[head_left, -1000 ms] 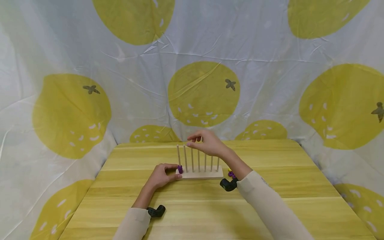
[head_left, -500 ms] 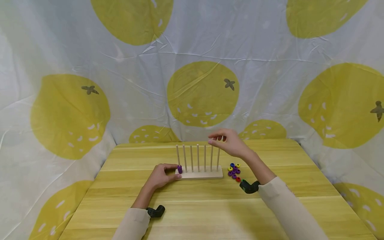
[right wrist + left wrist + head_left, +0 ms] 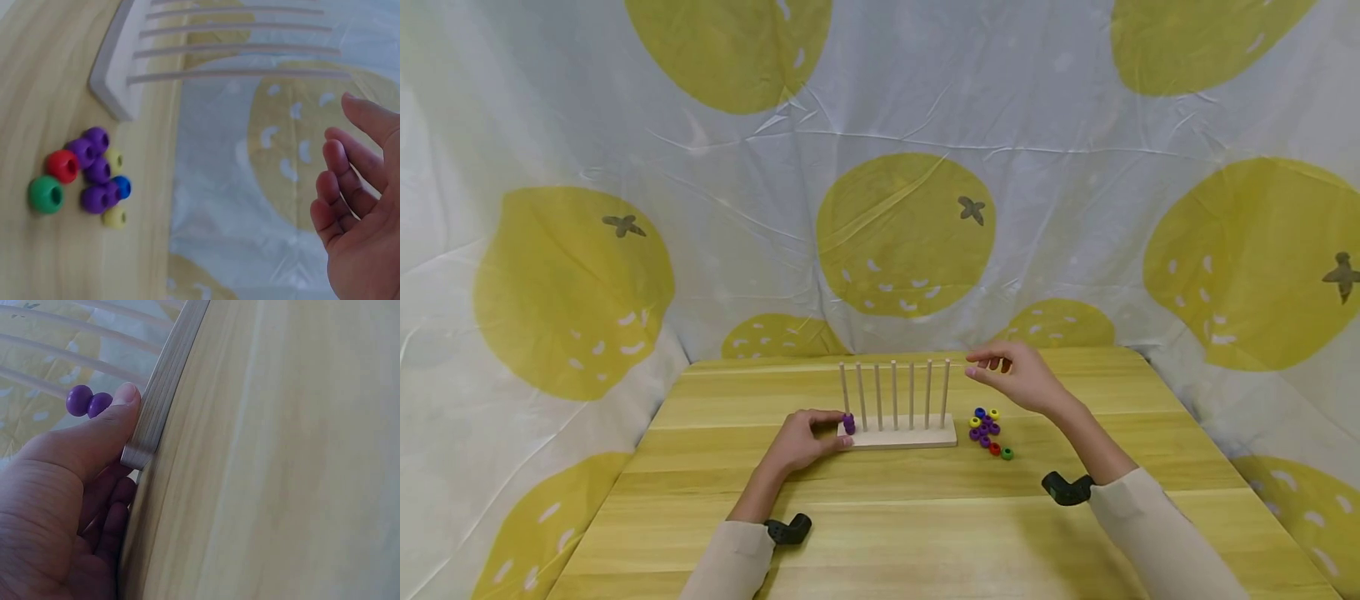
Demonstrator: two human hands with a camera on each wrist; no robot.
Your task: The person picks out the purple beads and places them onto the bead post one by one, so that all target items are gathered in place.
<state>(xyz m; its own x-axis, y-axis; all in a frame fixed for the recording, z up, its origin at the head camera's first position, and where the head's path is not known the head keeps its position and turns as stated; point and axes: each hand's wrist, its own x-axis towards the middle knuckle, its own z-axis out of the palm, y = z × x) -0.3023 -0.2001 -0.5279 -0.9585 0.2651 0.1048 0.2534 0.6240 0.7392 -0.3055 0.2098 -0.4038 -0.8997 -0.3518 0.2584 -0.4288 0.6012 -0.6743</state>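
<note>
A pale wooden peg stand [image 3: 898, 435] with a row of several upright pegs sits on the table. My left hand [image 3: 802, 440] holds its left end, thumb at the front edge and index finger behind. Purple beads [image 3: 89, 401] are stacked low on the leftmost peg, right by the thumb in the left wrist view. My right hand [image 3: 1017, 379] is in the air beyond the stand's right end, fingers loosely bent with nothing between them. Below it lies a loose cluster of beads: purple beads [image 3: 95, 199], a red bead [image 3: 62, 165], a green bead [image 3: 46, 194], a blue bead [image 3: 122, 187] and yellow ones [image 3: 115, 217].
The wood-grain table [image 3: 880, 533] reaches back to a pale curtain [image 3: 1060, 242] printed with large yellow fruit. Dark wrist cameras [image 3: 1067, 488] are strapped at both cuffs.
My right hand has moved right from above the pegs to past the stand's end, uncovering the bead cluster. The left hand stays at the stand's left end.
</note>
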